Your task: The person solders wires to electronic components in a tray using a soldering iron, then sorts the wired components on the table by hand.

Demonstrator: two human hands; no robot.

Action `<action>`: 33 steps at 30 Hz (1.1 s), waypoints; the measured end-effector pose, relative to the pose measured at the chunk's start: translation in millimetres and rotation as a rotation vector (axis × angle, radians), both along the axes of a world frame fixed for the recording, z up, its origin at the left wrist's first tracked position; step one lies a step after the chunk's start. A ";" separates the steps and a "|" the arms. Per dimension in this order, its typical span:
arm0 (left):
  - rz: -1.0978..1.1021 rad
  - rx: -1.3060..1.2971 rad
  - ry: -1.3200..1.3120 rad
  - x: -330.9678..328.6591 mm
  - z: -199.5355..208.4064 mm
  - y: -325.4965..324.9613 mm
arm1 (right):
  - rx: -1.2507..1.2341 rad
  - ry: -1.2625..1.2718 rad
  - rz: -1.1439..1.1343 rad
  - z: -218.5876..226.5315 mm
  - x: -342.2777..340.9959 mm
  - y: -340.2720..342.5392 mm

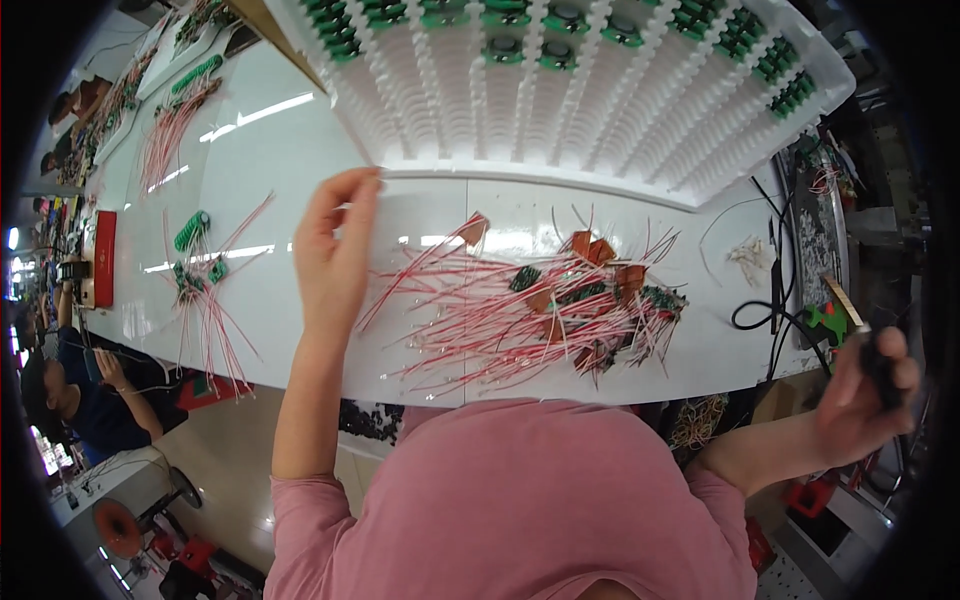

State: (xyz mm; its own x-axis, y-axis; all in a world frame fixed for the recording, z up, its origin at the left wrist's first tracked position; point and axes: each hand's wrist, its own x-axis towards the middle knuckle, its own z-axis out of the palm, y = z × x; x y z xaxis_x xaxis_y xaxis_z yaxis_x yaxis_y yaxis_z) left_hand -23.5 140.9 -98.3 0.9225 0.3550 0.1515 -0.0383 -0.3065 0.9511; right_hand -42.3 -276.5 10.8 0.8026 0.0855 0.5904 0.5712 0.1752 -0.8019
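My left hand [338, 250] is raised over the white table, thumb and forefinger pinched together at the near left corner of a white foam tray [560, 185]. Whether they grip the rim or something small, I cannot make out. Far to the right, my right hand [862, 400] is closed round a black-handled tool [880, 370] with a silver collar and a narrow tan end pointing up and left. Between my hands lies a tangled pile of red and white wires [470, 320] with small brown and green circuit boards [630, 282]. Several green parts [557, 54] sit in the tray's slotted rows.
A smaller bunch of wired green boards [190, 278] lies at the left, with another wire bundle [165, 140] beyond. Black cable [760, 315] loops near a green piece [828, 322] at the right. A person [90, 385] works at the far left, near a red box [104, 258].
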 end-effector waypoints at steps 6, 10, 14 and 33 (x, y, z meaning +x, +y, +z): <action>-0.225 0.628 0.039 2.5 3.7 -42.4 | -0.199 0.071 -0.056 -38.2 -5.9 52.9; -0.292 0.794 0.089 -3.0 0.2 -35.8 | -0.189 0.086 0.016 -40.8 -5.8 78.1; -0.237 -0.039 0.119 -10.6 28.5 -28.7 | -0.248 0.175 0.035 -35.5 -13.3 99.0; -0.269 -0.126 -0.310 -64.5 83.7 -63.0 | -0.635 -0.106 0.126 -32.7 -5.2 191.3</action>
State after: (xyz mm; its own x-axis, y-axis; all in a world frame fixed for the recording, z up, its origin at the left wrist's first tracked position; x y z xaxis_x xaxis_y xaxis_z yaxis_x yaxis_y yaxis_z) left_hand -88.0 77.9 -14.6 0.9024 0.1413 0.4070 -0.3909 -0.1288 0.9114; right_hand -47.5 -85.2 -21.9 0.7040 0.5332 0.4691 0.6587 -0.2432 -0.7120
